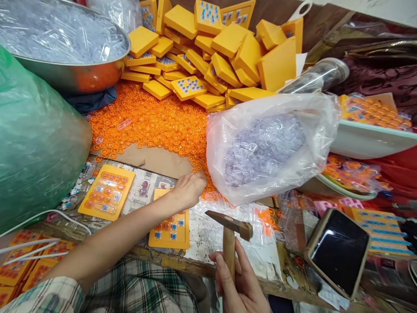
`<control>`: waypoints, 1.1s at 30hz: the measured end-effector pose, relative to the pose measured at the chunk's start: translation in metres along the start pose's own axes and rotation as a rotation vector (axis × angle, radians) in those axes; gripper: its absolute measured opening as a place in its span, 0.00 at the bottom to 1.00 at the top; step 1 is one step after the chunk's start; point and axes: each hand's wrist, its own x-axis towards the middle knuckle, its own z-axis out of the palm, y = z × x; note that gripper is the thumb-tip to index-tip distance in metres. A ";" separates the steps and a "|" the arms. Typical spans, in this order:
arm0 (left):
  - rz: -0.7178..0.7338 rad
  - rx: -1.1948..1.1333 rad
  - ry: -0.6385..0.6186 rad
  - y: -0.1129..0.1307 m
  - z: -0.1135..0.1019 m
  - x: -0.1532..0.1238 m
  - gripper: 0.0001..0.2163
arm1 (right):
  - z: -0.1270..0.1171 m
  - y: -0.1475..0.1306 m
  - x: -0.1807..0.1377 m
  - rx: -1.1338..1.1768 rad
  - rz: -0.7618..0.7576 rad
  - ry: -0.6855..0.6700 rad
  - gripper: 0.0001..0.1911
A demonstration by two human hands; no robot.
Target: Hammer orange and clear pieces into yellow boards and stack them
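My right hand [236, 278] is wrapped round the wooden handle of a small hammer [230, 243], its metal head raised above the bench. At the near edge of a heap of orange plastic rings [153, 121], my left hand [190, 189] reaches down with its fingers curled together. Its fingertips are hidden, so what they hold cannot be seen. Beneath my left forearm lies a yellow tray [182, 237] with orange rings and blue pieces in its slots, partly covered by the arm. Another yellow tray [86, 204] to the left is filled with orange rings and clear pieces.
A white plastic bag [218, 130] of clear parts stands behind the hammer. Yellow cases [233, 39] are piled at the back. A green bag [35, 143] and a metal bowl [87, 71] stand left. A phone-like device [339, 252] with a dark screen lies right.
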 end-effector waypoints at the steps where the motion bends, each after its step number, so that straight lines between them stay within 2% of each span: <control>1: 0.000 0.012 -0.007 0.000 -0.002 -0.001 0.13 | 0.000 0.001 0.000 0.012 0.018 -0.004 0.34; 7: -0.095 0.054 0.086 -0.027 -0.023 -0.012 0.16 | 0.006 -0.002 0.000 0.115 0.069 -0.030 0.31; 11: -0.095 -0.013 0.105 -0.048 -0.018 -0.011 0.13 | 0.011 -0.004 0.000 0.085 0.043 -0.058 0.32; 14: -0.086 -0.087 0.137 -0.055 -0.013 -0.011 0.12 | 0.012 -0.002 -0.001 0.064 0.009 -0.070 0.31; 17: -0.086 -0.152 0.188 -0.048 -0.015 -0.025 0.13 | 0.009 0.002 -0.002 0.028 -0.053 -0.063 0.28; 21: 0.025 -0.299 0.217 -0.024 -0.018 -0.077 0.17 | 0.005 0.010 -0.006 -0.026 -0.160 -0.032 0.23; 25: 0.077 -0.366 0.131 -0.008 -0.011 -0.123 0.19 | 0.001 0.012 -0.010 -0.046 -0.280 -0.112 0.21; 28: 0.047 -0.337 0.100 -0.007 -0.002 -0.133 0.21 | -0.002 0.007 -0.008 -0.107 -0.424 -0.257 0.19; 31: 0.043 -0.342 0.111 -0.009 0.004 -0.133 0.24 | -0.005 0.000 -0.006 -0.192 -0.579 -0.451 0.23; 33: 0.058 -0.366 0.124 -0.012 0.006 -0.132 0.26 | -0.007 -0.003 -0.007 -0.220 -0.646 -0.442 0.25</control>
